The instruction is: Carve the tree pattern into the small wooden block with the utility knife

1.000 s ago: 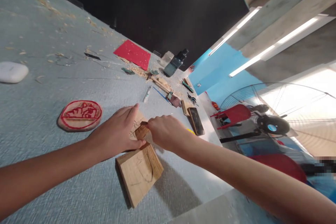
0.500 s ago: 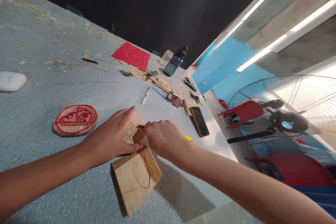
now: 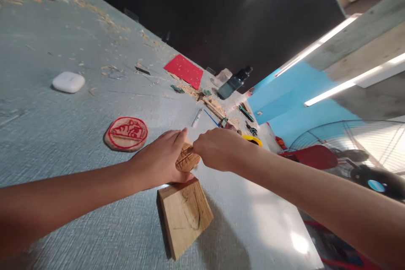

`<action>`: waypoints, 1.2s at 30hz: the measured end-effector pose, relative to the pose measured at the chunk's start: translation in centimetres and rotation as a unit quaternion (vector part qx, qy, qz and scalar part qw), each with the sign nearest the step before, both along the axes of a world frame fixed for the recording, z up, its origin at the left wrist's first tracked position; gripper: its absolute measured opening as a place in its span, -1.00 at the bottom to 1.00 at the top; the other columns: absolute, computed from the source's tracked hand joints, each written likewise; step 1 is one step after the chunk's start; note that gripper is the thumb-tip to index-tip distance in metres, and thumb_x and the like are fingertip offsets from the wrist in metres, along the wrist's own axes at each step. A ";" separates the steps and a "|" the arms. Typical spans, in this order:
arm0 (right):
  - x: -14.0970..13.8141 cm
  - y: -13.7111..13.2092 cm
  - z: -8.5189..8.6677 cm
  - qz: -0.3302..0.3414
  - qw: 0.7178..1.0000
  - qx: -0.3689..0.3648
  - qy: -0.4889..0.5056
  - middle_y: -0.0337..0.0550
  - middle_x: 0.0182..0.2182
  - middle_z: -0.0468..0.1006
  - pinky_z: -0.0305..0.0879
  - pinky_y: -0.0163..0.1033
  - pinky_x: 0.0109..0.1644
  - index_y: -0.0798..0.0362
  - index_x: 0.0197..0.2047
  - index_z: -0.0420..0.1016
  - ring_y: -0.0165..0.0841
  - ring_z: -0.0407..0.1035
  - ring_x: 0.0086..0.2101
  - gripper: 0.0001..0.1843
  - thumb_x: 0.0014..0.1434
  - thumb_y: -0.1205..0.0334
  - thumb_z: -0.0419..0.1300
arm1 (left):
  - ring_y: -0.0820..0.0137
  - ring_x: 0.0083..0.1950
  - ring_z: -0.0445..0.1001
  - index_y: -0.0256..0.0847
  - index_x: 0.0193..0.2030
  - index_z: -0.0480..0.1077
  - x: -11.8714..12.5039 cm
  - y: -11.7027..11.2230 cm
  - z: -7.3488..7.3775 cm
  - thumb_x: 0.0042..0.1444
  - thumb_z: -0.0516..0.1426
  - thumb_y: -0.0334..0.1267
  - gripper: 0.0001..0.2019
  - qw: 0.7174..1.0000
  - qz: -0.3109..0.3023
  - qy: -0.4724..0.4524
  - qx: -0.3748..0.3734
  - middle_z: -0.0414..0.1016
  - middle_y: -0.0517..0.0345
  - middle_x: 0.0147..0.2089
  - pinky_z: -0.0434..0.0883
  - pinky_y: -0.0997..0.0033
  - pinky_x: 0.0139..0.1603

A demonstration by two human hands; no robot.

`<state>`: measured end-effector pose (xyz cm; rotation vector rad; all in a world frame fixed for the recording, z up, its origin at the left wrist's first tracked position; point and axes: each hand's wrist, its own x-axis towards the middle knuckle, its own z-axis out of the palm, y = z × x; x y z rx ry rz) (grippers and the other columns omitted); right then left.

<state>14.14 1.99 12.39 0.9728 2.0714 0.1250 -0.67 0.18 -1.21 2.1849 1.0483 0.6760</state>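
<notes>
My left hand is closed round a small pale wooden piece with dark crossing lines cut into its face. The thumb lies along the near edge and the fingers are on the far side. My right hand is a fist around a carving tool, its handle hidden. Only the dark tip shows, touching the scored wood. Just below my left thumb, a larger wooden block with pencil lines lies on the table. Left of my hand is a round wooden slab with a red design.
A white rounded case lies on the table at left. Behind my hands are a red sheet, a dark dropper bottle, wood shavings and sticks. A yellow loop shows behind my right wrist. A large fan stands at right.
The view has shifted, so the table things sit farther right. The scored wood is tilted differently, with the tool tip against it. The phone and small block are now out of sight behind my right arm.
</notes>
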 end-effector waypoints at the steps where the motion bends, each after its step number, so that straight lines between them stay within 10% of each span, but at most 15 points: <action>1: -0.2 0.0 0.1 -0.001 1.000 -0.001 -0.001 0.11 -0.34 0.72 0.37 -0.16 -0.29 0.11 -0.11 0.72 -0.08 0.65 -0.25 -0.76 0.30 0.42 0.21 | -0.10 0.53 0.24 -0.46 0.58 0.01 0.0 0.0 0.0 0.01 0.40 0.15 0.16 1.000 -0.002 0.004 0.000 0.28 -0.39 0.49 0.29 -0.08 0.51; 29: 3.6 -4.4 -2.9 -0.102 0.974 0.079 0.186 0.09 -0.26 0.75 0.35 -0.23 -0.27 0.11 -0.10 0.73 -0.15 0.66 -0.23 -0.77 0.39 0.27 0.21 | -0.14 0.58 0.16 -0.43 0.60 -0.10 -0.3 0.0 -0.1 0.18 0.25 0.25 0.10 0.998 -0.018 0.051 0.015 0.12 -0.49 0.56 0.23 -0.18 0.54; 36: 4.0 -5.7 -4.3 -0.136 0.952 0.058 0.267 0.00 -0.11 0.76 0.49 -0.10 -0.12 -0.24 0.11 0.72 -0.05 0.67 -0.08 -0.70 0.48 0.06 0.17 | -0.27 0.51 0.25 -0.31 0.61 -0.11 -0.5 0.3 -1.2 0.18 0.24 0.25 0.07 0.975 0.006 0.021 0.220 0.17 -0.44 0.54 0.26 -0.35 0.48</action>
